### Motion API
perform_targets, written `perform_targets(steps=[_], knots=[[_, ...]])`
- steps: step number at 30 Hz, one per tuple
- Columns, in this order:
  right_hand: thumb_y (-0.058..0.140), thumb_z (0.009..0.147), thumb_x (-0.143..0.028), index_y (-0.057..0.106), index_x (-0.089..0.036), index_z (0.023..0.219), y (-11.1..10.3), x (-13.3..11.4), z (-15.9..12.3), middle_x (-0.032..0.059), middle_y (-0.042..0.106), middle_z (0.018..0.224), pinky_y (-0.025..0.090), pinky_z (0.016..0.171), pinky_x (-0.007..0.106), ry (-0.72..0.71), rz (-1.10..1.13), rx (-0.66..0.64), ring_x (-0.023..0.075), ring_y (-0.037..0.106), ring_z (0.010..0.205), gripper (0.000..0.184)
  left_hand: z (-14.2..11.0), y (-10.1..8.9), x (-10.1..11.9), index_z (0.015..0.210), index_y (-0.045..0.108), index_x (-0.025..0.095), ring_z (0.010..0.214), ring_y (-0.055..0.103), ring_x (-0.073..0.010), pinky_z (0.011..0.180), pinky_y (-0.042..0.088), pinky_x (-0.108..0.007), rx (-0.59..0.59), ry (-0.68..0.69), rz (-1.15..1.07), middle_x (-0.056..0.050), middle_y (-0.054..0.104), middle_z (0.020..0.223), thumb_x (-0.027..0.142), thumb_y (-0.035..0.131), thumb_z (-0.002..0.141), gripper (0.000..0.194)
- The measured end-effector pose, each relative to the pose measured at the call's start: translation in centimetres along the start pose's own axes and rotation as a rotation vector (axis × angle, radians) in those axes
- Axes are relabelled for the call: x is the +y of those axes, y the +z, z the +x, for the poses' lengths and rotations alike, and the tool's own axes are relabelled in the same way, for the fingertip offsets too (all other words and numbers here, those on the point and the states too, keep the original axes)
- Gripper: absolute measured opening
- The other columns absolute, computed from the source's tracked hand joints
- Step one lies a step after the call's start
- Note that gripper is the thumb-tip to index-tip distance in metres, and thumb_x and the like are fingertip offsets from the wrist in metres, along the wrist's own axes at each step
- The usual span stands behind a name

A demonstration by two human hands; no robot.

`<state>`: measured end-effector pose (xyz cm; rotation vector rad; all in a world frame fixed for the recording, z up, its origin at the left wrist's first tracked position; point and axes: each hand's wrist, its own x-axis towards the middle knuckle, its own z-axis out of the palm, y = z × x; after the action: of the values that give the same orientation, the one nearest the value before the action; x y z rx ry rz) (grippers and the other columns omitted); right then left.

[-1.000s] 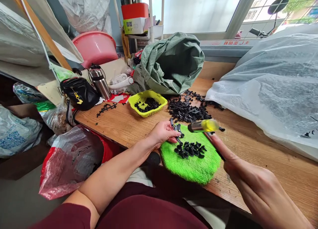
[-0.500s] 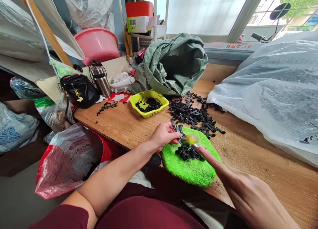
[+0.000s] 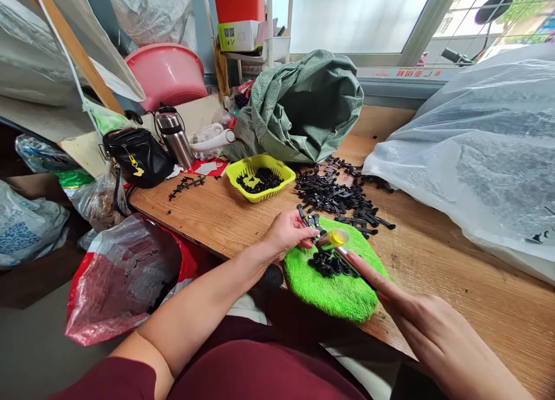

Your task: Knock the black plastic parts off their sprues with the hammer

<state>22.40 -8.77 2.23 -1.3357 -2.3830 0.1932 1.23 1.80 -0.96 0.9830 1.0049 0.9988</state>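
1. Hammer head has dropped from upper right: small hammer (image 3: 333,240), yellow face, steel body, now sits at the black plastic link strip (image 3: 310,222). Contact cannot be confirmed.
2. Left hand (image 3: 288,233): narrow pinch, holding the strip upright-ish at the upper edge of the green microfiber pad (image 3: 333,296).
3. Right hand (image 3: 437,336): closed around the dark hammer handle, index finger (image 3: 368,273) laid along it, head pointing toward the strip.
4. Loose black plastic parts (image 3: 329,264) lie in a cluster on the pad, just below the hammer head.
5. Black link pieces (image 3: 333,195) lie heaped on the wooden table (image 3: 455,284), just past the pad.
6. Yellow basket (image 3: 260,196) holds more black parts, left of that heap. Green woven sack (image 3: 303,108) sits behind it. Clear plastic sheet (image 3: 477,157) lies at right.
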Motion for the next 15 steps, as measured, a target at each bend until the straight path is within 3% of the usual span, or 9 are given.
perform_targets(steps=[2, 4, 12, 15], knots=[[0.031, 0.099, -0.022, 0.021, -0.039, 0.151, -0.5, 0.2, 0.0, 0.0025, 0.061, 0.128, 0.053, 0.077, 0.026, 0.028, 0.134, 0.04, 0.0222, 0.063, 0.105, 0.055, 0.0, 0.0, 0.2, 0.07, 0.056, 0.01, 0.04, 0.051, -0.0039, 0.041, 0.045, -0.014, -0.003, -0.035, -0.001, 0.005, 0.057, 0.052, 0.004, 0.075, 0.065, 0.021], [0.034, 0.1, -0.024, 0.022, -0.038, 0.151, -1.1, 0.4, -0.2, 0.0035, 0.047, 0.141, 0.05, 0.086, 0.03, 0.066, 0.215, 0.083, 0.0252, 0.055, 0.115, 0.054, 0.0, 0.0, 0.5, 0.067, 0.056, 0.01, 0.04, 0.051, -0.0032, 0.04, 0.044, -0.013, -0.013, -0.067, -0.009, 0.004, 0.058, 0.052, 0.004, 0.077, 0.064, 0.021], [0.037, 0.098, -0.027, 0.031, -0.039, 0.148, -0.4, 1.0, -1.1, 0.0009, 0.059, 0.131, 0.056, 0.078, 0.033, 0.08, 0.33, 0.096, 0.0281, 0.058, 0.112, 0.051, 0.0, -0.2, 0.8, 0.064, 0.059, 0.009, 0.037, 0.049, -0.0021, 0.036, 0.038, -0.011, -0.014, -0.122, -0.021, 0.002, 0.059, 0.049, 0.01, 0.079, 0.064, 0.02], [0.037, 0.098, -0.027, 0.031, -0.037, 0.148, -0.1, 0.8, -1.2, 0.0026, 0.057, 0.133, 0.054, 0.084, 0.035, 0.101, 0.359, 0.1, 0.0283, 0.054, 0.116, 0.051, 0.0, -0.1, 0.7, 0.063, 0.058, 0.009, 0.036, 0.049, -0.0024, 0.036, 0.038, -0.01, -0.022, -0.114, -0.014, 0.003, 0.058, 0.048, 0.007, 0.077, 0.067, 0.019]])
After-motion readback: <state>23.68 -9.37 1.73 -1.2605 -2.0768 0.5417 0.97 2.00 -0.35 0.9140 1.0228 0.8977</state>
